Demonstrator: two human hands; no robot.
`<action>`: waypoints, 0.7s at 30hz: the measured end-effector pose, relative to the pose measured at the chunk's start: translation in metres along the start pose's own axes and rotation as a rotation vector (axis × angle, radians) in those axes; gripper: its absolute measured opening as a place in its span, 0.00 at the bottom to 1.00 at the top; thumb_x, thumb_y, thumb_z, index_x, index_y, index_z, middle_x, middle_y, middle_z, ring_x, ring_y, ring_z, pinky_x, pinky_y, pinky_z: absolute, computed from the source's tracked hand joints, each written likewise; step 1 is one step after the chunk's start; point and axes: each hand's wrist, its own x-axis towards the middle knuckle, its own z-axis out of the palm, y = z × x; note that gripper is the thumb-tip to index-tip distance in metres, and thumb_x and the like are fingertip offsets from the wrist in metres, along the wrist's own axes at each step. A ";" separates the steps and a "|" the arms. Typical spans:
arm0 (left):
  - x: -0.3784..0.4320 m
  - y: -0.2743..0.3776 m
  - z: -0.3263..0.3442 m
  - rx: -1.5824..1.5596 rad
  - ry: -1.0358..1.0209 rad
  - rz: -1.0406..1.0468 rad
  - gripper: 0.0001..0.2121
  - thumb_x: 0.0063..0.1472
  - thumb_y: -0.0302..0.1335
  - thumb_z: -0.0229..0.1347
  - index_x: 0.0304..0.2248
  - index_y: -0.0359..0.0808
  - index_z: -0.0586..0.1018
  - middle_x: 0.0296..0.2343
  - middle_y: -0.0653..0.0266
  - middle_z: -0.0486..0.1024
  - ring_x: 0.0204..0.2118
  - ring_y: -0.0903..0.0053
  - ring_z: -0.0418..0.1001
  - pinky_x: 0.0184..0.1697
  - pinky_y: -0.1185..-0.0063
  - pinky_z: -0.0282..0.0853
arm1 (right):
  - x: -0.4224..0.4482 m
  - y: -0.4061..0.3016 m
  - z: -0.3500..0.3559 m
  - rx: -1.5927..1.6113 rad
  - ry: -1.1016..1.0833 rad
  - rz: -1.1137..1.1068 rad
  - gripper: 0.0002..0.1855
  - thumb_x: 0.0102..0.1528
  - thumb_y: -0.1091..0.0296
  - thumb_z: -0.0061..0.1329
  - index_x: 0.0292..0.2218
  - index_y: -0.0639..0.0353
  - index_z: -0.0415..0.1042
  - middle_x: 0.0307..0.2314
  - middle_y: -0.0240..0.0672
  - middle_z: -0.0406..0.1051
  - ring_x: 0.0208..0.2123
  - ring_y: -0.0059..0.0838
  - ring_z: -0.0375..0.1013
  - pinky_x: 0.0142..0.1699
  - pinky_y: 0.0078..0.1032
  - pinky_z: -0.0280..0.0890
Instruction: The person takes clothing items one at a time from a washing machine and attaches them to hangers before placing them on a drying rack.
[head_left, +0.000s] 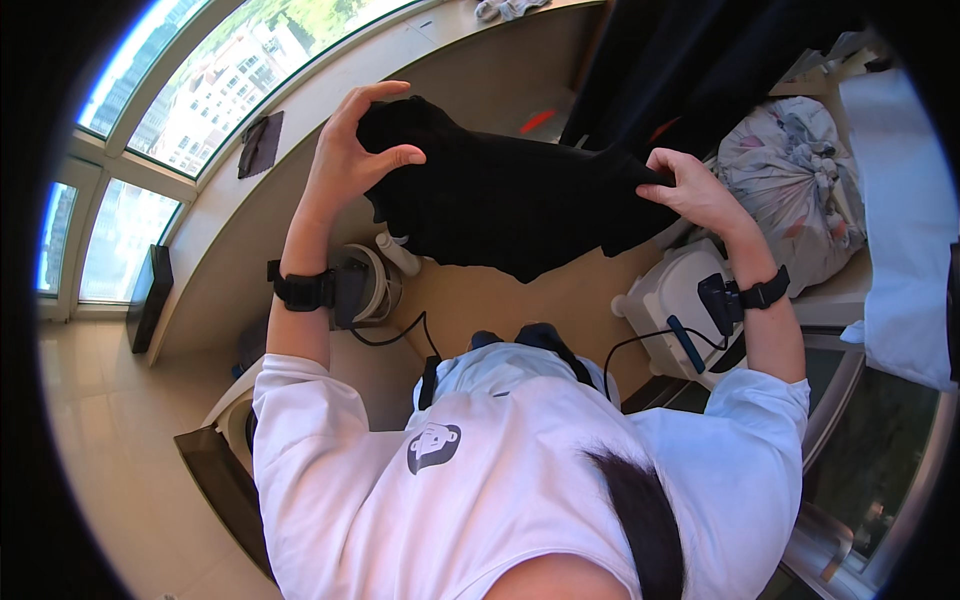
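Note:
A black cloth garment (517, 195) is stretched between my two raised hands, with its lower edge hanging down unevenly. My left hand (356, 139) is at the garment's left end. Its thumb and index finger are spread around the fabric, and the other fingers are hidden behind it. My right hand (686, 184) pinches the right upper corner between thumb and fingers. Each wrist wears a black strap with a small device, the left device (304, 289) and the right device (750, 294), and a cable runs from each.
A curved window ledge (225, 217) bears a dark cloth (260, 145). Below my left hand is a white bucket-like container (375, 281). At right are a white wheeled unit (667, 300), a tied plastic bag (795, 180) and a pale hanging cloth (900, 225). Dark fabric (675, 67) hangs ahead.

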 end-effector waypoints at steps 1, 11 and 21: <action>-0.002 0.005 -0.003 0.276 -0.073 0.100 0.29 0.43 0.36 0.64 0.46 0.37 0.71 0.29 0.67 0.67 0.31 0.80 0.65 0.36 0.83 0.62 | -0.001 0.000 0.001 0.081 0.043 -0.024 0.10 0.47 0.72 0.53 0.24 0.64 0.63 0.19 0.31 0.62 0.24 0.20 0.60 0.31 0.20 0.58; -0.027 -0.041 0.022 0.090 -0.088 -0.056 0.15 0.48 0.28 0.59 0.37 0.35 0.77 0.20 0.60 0.64 0.24 0.69 0.65 0.28 0.78 0.61 | 0.005 0.042 0.017 0.372 -0.314 0.053 0.24 0.55 0.49 0.42 0.39 0.65 0.69 0.33 0.29 0.68 0.38 0.18 0.63 0.46 0.18 0.58; 0.090 0.004 -0.046 0.202 0.295 0.108 0.07 0.49 0.24 0.57 0.22 0.30 0.72 0.22 0.60 0.68 0.24 0.69 0.67 0.28 0.78 0.61 | 0.026 -0.082 -0.093 -0.117 0.550 -0.416 0.08 0.46 0.70 0.53 0.28 0.64 0.70 0.23 0.41 0.71 0.27 0.37 0.71 0.33 0.26 0.65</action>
